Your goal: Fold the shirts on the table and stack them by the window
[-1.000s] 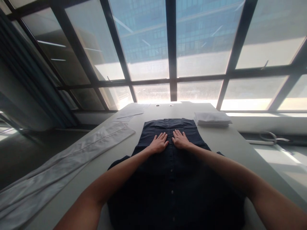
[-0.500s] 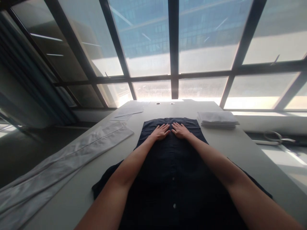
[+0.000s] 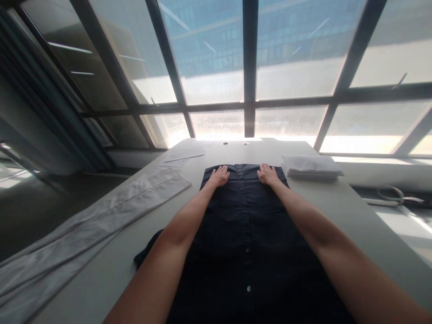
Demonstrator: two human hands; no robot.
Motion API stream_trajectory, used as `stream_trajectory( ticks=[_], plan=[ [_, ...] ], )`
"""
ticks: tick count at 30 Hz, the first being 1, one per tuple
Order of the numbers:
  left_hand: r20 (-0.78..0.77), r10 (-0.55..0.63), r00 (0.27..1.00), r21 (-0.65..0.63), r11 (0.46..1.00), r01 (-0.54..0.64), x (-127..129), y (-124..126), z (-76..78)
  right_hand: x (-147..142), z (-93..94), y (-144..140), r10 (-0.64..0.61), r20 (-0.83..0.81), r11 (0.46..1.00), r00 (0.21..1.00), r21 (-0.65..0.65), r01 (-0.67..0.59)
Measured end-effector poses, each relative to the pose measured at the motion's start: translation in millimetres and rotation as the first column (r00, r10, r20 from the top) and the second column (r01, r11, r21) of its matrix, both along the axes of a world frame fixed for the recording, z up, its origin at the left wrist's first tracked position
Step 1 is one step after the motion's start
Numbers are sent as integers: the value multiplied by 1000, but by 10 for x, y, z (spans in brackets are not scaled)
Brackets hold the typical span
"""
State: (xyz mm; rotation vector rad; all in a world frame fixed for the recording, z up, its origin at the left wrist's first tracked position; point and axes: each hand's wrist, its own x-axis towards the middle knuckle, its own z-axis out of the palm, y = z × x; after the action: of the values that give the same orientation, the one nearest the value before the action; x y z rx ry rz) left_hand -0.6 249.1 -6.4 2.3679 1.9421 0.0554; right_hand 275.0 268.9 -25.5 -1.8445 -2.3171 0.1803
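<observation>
A dark navy buttoned shirt (image 3: pixel 243 216) lies flat, with its button placket running down the middle and small pale buttons low on it. My left hand (image 3: pixel 219 176) rests open on the cloth near its far left corner, fingers stretched forward. Near the far right corner my right hand (image 3: pixel 267 173) presses flat on the fabric, fingers also extended. Neither hand grips anything. One sleeve sticks out beyond my left forearm; my right forearm hides part of the shirt's right side.
Beneath the shirt is a white table (image 3: pixel 324 216). Grey trousers (image 3: pixel 111 225) stretch along its left side. Sheets of paper (image 3: pixel 182 155) lie at the far left, and a stack of folded white cloth (image 3: pixel 312 167) at the far right. Large windows stand behind.
My hands have slid apart from the placket, left hand to the left and right hand to the right, and slightly farther away. The shirt's far edge looks flatter.
</observation>
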Motion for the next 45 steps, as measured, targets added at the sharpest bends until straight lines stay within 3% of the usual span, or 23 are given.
stream_trajectory(
  ticks=[4, 7, 10, 15, 18, 20, 22, 26, 28, 31, 35, 38, 42, 45],
  plan=[
    [27, -134, 991, 9, 991, 134, 516, 108, -130, -535, -56, 1, 179, -3, 984, 984, 2, -179],
    [52, -158, 986, -4, 987, 159, 603, 201, -220, -617, -112, 65, 222, -5, 975, 975, -29, -222],
    [48, -106, 993, -13, 994, 107, 358, 299, -229, -348, -119, 181, 158, -8, 986, 987, -48, -159],
    [-31, 81, 996, -26, 996, -82, -351, 425, -149, 300, -87, 327, -15, 11, 998, 1000, -68, 16],
    [-50, 119, 992, -24, 992, -120, -526, 422, -84, 436, -56, 328, -68, 22, 995, 997, -66, 69],
    [-54, 96, 994, 2, 995, -96, -416, 371, -57, 346, -30, 282, -93, 14, 995, 996, -38, 94],
    [-48, 32, 998, 48, 998, -30, -145, 284, -73, 126, -14, 191, -74, -10, 997, 997, 23, 74],
    [16, -214, 977, 89, 973, 211, 482, 75, -234, -415, -59, -79, 159, -44, 985, 986, 74, -156],
    [47, -265, 963, 69, 963, 262, 593, 4, -306, -550, -99, -187, 219, -41, 975, 975, 45, -218],
    [44, -229, 972, 23, 973, 228, 354, -10, -299, -467, -128, -232, 200, -35, 980, 979, 19, -200],
    [-44, 34, 998, -27, 999, -35, -338, 44, -141, -77, -115, -135, 117, -15, 993, 993, -20, -117],
    [-73, 132, 989, -15, 991, -134, -642, 12, -41, 155, -104, -66, 57, -6, 998, 998, -21, -57],
    [-74, 137, 988, 61, 989, -132, -491, -167, 11, 240, -81, -66, 2, -29, 1000, 1000, 18, -2],
    [-29, 13, 999, 105, 994, -10, -187, -453, 41, 169, -30, -185, -25, -61, 995, 998, 91, 31]
  ],
)
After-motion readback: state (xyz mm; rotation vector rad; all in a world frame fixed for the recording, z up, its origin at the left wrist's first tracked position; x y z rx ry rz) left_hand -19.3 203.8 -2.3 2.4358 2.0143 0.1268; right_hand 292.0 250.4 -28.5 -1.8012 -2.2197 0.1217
